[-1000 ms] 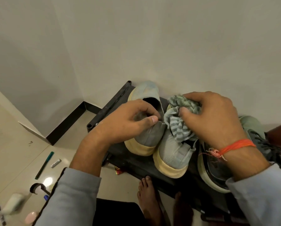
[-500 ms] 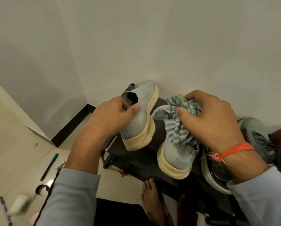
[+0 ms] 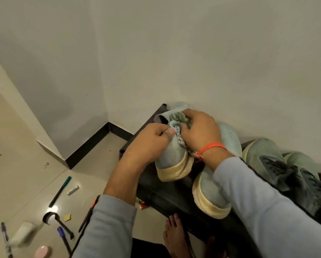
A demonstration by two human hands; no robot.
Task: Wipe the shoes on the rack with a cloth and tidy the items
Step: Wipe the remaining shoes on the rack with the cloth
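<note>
Pens and small clutter lie scattered on the tiled floor at left. At the black rack, the person's left hand grips a pale blue-grey shoe at its collar, while the right hand clutches a bunched striped cloth pressed against that shoe. More shoes sit on the rack to the right.

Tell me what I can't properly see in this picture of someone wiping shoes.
- Head view: the cloth is mostly covered by the right hand.
- The left hand hides part of the held shoe.
- The dark laced shoe is cut off by the right edge.
- The white bar on the floor has print too small to read.
</note>
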